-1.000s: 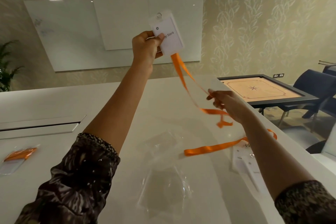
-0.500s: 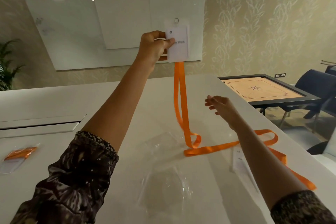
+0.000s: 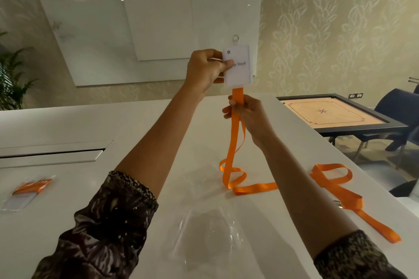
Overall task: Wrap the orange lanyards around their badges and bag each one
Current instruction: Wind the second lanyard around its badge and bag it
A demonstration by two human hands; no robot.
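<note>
My left hand [image 3: 205,70] holds a white name badge [image 3: 239,65] up in the air by its left edge, thumb on its face. An orange lanyard [image 3: 233,142] hangs from the badge's lower edge down to the white table [image 3: 158,133], where its end lies in loose loops. My right hand [image 3: 243,108] pinches the two hanging straps just below the badge. A second orange lanyard [image 3: 340,190] lies on the table at the right. Clear plastic bags [image 3: 210,231] lie on the table under my arms.
A bagged badge with its orange lanyard [image 3: 27,190] lies at the table's left. A cable hatch [image 3: 52,152] is set in the tabletop. To the right stand a carrom board table [image 3: 328,113] and blue chairs [image 3: 399,108]. A plant [image 3: 11,79] stands far left.
My right hand let go of the lanyard low down, rose, and now pinches the straps just under the badge. The lanyard swung from slanting to hanging straight. The badge moved slightly right.
</note>
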